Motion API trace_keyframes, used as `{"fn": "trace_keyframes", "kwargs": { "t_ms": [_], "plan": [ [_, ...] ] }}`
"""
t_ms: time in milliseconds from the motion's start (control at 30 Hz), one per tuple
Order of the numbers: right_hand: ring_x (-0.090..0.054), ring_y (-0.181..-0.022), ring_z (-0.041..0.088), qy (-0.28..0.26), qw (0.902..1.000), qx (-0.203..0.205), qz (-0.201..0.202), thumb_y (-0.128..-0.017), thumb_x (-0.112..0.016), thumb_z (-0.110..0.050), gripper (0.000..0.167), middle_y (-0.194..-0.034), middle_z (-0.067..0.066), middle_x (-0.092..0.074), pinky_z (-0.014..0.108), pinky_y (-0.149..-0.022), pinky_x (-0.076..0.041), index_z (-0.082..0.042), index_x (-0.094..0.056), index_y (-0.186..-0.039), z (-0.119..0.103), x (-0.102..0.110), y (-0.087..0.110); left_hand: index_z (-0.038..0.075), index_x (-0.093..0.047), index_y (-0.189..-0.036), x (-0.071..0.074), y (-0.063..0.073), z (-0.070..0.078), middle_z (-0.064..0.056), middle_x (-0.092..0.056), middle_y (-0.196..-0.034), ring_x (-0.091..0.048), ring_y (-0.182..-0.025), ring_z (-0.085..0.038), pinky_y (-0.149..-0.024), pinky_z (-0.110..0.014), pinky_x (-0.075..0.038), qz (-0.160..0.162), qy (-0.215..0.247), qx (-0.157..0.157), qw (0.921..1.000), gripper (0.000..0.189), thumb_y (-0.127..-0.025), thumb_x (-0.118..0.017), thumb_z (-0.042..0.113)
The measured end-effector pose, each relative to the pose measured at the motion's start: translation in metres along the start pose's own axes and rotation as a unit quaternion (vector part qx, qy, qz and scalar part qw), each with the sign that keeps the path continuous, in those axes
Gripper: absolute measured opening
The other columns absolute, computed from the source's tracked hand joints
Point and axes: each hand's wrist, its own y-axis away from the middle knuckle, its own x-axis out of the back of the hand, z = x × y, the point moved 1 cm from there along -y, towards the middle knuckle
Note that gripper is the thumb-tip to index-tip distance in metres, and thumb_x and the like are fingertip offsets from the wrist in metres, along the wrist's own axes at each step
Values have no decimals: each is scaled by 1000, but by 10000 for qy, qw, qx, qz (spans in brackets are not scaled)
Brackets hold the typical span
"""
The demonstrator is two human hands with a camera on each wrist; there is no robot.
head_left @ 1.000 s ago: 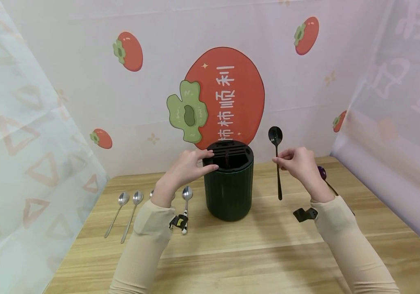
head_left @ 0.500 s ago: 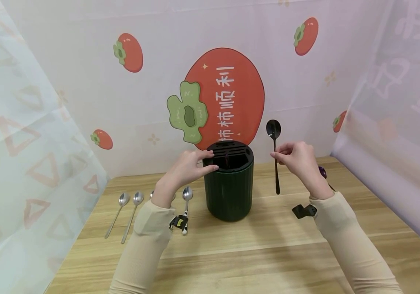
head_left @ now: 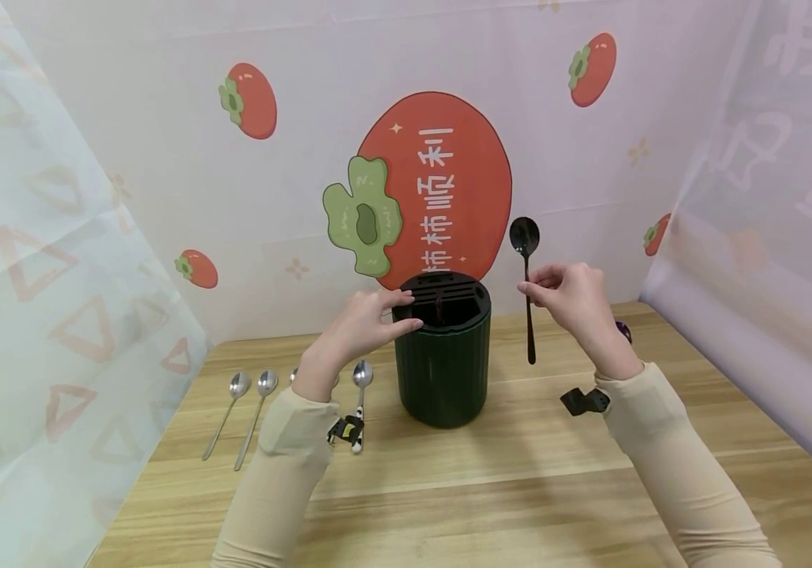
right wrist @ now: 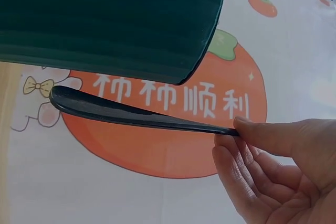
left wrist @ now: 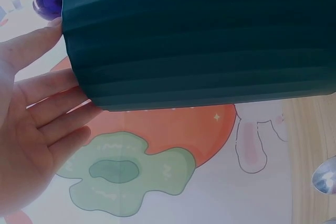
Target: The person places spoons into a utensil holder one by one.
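At left, same places as half a second ago for the steel spoons (head_left: 255,418), the spotted spoon (head_left: 360,412) and the left hand (head_left: 356,323), with thumb and straight fingers spread at the rim of the holder (head_left: 443,379). Right of that, higher now and nearer the holder together with the right hand (head_left: 576,304): the black spoon (head_left: 527,292), pinched nearly upright between thumb and fingertips, bowl up, in the air above the table (head_left: 448,505) and apart from the holder. Farther right, more hidden behind the right wrist than before: the purple spoon (head_left: 623,331).

From left again: shiny steel with oval bowls and slim handles; black-and-white patches on the spotted spoon's handle; a dark green, glossy, ribbed cylinder for the holder, topped by a black insert (head_left: 464,282) with narrow slots and a wider gap; glossy black, thin-stemmed, for the pinched spoon. Beneath, pale wood grain; behind, white cloth (head_left: 164,95) with red fruit prints.

From the left wrist: thumb at the rim, fingertips hidden behind the wall; a purple bowl (left wrist: 48,4) just past the rim. Cannot tell how supported. From the right wrist: the rounded, widened handle end, and a printed yellow bow (right wrist: 38,85) on the cloth.
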Motion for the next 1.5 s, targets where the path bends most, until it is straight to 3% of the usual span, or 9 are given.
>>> {"fn": "trace_keyframes", "kwargs": {
  "t_ms": [600, 900, 1500],
  "plan": [
    [-61, -60, 11, -15, 9985, 304, 451, -84, -73, -26, 18, -70, 7, -70, 24, -54, -41, -8, -74, -83, -21, 8, -8, 11, -61, -128, 0, 0, -1, -2, -61, -129, -53, -124, -22, -102, -40, -43, -60, 16, 54, 10000, 52, -88, -63, 45],
    [-53, -54, -6, 58, 9972, 558, 499, -84, -72, -27, 20, -71, 9, -72, 18, -53, -40, -7, -74, -85, -28, 12, -14, 12, -60, -128, 0, 0, -1, -1, -60, -130, -52, -125, -22, -102, -40, -43, -81, 15, 96, 9999, 52, -88, -63, 46],
    [-57, -56, -1, -64, 9947, 674, 778, -84, -73, -27, 20, -70, 8, -71, 17, -53, -40, -7, -74, -83, -40, 14, -18, 12, -60, -129, 0, 1, 0, -1, -60, -131, -52, -125, -22, -102, -40, -43, -79, 41, 61, 9999, 52, -89, -62, 45]
  ]
}}
